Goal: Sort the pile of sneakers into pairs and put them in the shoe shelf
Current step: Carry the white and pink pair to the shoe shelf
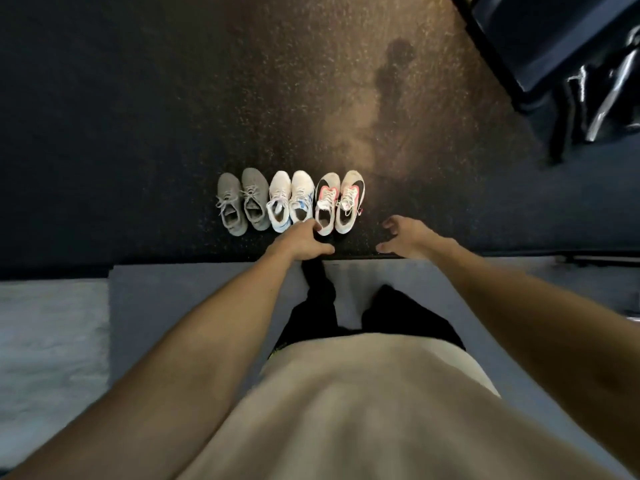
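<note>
On the dark speckled floor (138, 98) ahead of the person, six sneakers stand in a neat row, toes pointing away: a grey pair (243, 204) at the left, a white pair with blue trim (291, 200) in the middle, and a white pair with black and pink panels (340, 202) at the right. Each shoe sits just beside its mate, and the three pairs nearly touch one another.

Both arms reach forward and down. The left hand (300, 241) is at the heel end of the row, its fingertips at the gap between the blue-trimmed pair and the black-and-pink pair; whether it presses a heel or only hovers over it cannot be told. Its grip is loose, fingers bent but closed on nothing. The right hand (407, 237) hangs just right of the black-and-pink pair, apart from it, its grip wide, with fingers spread and curled downward, holding nothing.

Judging by the row, the sorting step looks done, and the job in hand appears to be a last straightening or the start of a pickup. No shoe shelf is visible here; a dark frame (540, 46) at the upper right cannot be identified. The next move would call for closing on one pair, likely a shoe in each hand or both heels pinched together, and carrying it to the shelf.
</note>
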### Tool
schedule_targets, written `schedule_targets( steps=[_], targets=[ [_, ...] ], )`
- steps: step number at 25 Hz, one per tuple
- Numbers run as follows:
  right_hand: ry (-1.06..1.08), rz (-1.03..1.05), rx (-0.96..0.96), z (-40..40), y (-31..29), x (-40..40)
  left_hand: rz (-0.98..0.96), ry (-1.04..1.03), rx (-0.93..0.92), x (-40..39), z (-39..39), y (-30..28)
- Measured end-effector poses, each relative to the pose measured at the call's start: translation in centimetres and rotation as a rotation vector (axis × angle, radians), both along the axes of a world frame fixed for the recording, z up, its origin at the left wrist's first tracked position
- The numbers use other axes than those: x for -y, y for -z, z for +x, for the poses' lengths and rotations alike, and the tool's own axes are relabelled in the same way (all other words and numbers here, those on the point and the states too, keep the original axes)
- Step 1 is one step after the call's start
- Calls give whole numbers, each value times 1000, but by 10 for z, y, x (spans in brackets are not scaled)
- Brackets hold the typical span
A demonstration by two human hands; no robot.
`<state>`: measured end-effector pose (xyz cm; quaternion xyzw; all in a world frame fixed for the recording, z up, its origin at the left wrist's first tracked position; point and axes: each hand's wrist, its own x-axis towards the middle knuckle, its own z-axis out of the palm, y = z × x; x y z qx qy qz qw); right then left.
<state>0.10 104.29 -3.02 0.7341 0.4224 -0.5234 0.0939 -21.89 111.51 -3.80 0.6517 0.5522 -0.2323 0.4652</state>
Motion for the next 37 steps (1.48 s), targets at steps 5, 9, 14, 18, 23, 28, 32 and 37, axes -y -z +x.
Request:
schedule_targets(
  steps=[5,9,14,18,23,28,32,37],
  targets=[
    [74,-108,-9,-4,94,-51,-51,49,-39,-58,9,95],
    [80,-119,3,-10,227,-76,-91,73,-72,-77,21,227],
    [42,-1,16,-19,394,-95,34,173,-100,-88,37,394],
    [9,35,-26,-31,521,-93,96,302,-129,-88,40,517],
    [-257,74,60,-44,611,-84,158,524,-149,-69,37,601],
    [-170,253,182,-52,613,-75,294,503,-157,-53,36,601],
    [-130,198,155,-47,549,-63,279,492,-119,-56,36,539],
    [-59,211,170,-35,410,-61,247,525,-110,-63,56,410]
  ],
)
